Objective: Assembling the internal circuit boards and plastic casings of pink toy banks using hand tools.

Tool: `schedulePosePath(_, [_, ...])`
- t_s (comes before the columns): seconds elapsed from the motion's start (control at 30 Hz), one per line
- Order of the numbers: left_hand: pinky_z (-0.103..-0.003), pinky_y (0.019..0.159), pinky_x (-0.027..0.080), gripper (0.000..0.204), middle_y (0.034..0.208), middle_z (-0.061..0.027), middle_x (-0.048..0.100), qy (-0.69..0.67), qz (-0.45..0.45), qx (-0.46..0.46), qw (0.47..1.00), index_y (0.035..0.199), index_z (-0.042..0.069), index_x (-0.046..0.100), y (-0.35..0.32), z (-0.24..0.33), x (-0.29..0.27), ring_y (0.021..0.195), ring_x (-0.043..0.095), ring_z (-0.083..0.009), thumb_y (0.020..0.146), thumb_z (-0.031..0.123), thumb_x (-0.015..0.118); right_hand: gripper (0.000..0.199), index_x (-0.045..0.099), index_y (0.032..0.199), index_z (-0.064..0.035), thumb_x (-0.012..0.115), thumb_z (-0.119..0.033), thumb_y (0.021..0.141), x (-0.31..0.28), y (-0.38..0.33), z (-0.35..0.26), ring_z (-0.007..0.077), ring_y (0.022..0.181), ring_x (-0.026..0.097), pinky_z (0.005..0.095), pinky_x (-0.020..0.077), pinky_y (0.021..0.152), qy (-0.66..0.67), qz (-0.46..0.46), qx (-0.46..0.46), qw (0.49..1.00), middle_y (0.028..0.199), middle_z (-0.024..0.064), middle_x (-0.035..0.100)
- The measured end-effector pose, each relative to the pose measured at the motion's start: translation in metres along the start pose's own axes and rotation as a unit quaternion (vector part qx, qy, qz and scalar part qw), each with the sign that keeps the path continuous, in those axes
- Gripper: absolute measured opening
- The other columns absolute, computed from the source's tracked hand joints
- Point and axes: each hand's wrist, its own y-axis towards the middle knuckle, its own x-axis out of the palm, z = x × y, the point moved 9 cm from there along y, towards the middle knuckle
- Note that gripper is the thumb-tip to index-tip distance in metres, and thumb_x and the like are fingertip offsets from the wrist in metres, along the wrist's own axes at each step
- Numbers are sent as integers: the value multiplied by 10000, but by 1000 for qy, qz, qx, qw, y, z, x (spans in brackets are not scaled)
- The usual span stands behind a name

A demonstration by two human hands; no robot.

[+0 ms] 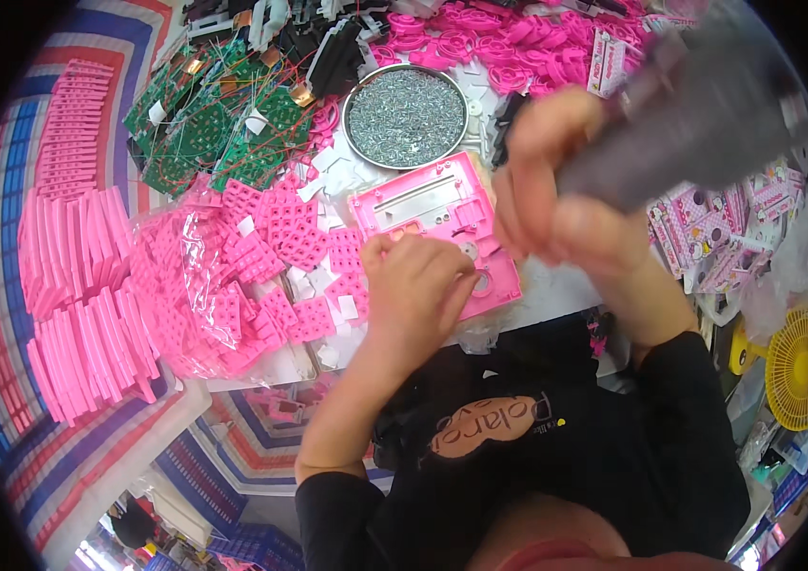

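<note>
A pink plastic casing point(504, 276) lies open side up in front of me, a pale panel with a long slot in its upper half. My left hand point(418, 290) is on its lower left part, fingers bent and closed against it; what sits under the fingertips is hidden. Above the casing's right side, my right hand point(561, 190) is closed round a dark power screwdriver point(685, 119), blurred by motion, its tip hard to make out. Just beyond the casing stands a round metal tray point(354, 143) of small screws.
Pink button pads point(275, 228) are heaped at left, beside stacked pink plastic parts point(85, 247). Green circuit boards point(204, 138) with wires lie at far left, pink ring-shaped parts point(528, 52) at the back. Printed cards point(699, 238) and a yellow fan point(802, 366) are at right.
</note>
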Motion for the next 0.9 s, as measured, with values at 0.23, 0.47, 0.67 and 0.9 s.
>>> schedulePosePath(0.23, [-408, 906, 325, 154, 883, 4, 697, -67, 55, -30, 996, 909, 134, 678, -15, 2, -7, 826, 627, -187, 795, 78, 765, 388, 490, 1149, -101, 752, -259, 911, 33, -18, 0, 141, 546, 511, 309, 454, 546, -48, -102, -27, 993, 615, 2, 492])
schedulePosePath(0.47, [-418, 918, 329, 163, 856, 1, 669, -32, 40, -18, 999, 903, 128, 681, -12, 1, -8, 843, 623, -190, 774, 117, 780, 305, 511, 1127, -80, 716, -157, 914, 35, -25, 11, 158, 599, 542, 326, 459, 569, -103, -103, -8, 989, 664, 33, 527])
schedulePosePath(0.67, [-472, 980, 327, 324, 1052, -25, 648, 75, 37, -37, 996, 1027, 112, 677, -4, 4, -14, 1036, 588, -214, 760, 249, 802, 309, 477, 1142, -44, 674, -105, 912, 18, -29, 23, 161, 624, 545, 328, 456, 574, -150, -80, -13, 985, 698, 58, 535])
schedulePosePath(0.9, [-526, 1032, 337, 291, 1069, 11, 641, 133, -37, 93, 986, 997, 115, 705, -15, 1, 13, 1073, 574, -185, 768, 277, 779, 274, 495, 1086, -5, 675, -92, 898, 7, -32, 46, 152, 666, 579, 318, 498, 622, -238, -75, -1, 968, 780, 83, 592])
